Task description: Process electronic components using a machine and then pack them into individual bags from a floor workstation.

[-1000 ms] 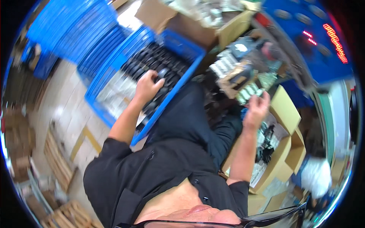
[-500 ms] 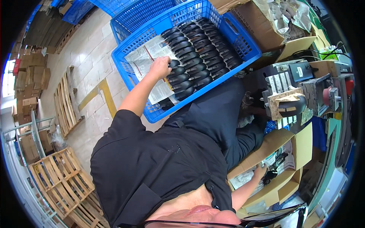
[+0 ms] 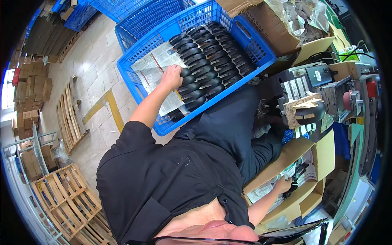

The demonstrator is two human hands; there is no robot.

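My left hand (image 3: 171,76) reaches into the blue crate (image 3: 220,94) on the far side of my lap. Its fingers are curled and close together at the left end of the black curved pieces (image 3: 208,57), touching one; I cannot tell whether they grip it. The pieces lie in close rows in the crate, with a printed paper sheet (image 3: 148,70) spread to their left.

My right hand (image 3: 281,185) is down inside the open cardboard box (image 3: 281,158) at the near right. Its fingers are bent, just beside a bunch of small black parts (image 3: 301,169); how narrow they are, or whether they hold anything, I cannot tell.

Beyond that box, to the right, a single black shell (image 3: 313,112) sits against a pale, rough block (image 3: 290,115) on the machine. On the left, a wooden pallet (image 3: 67,198) lies on the floor.
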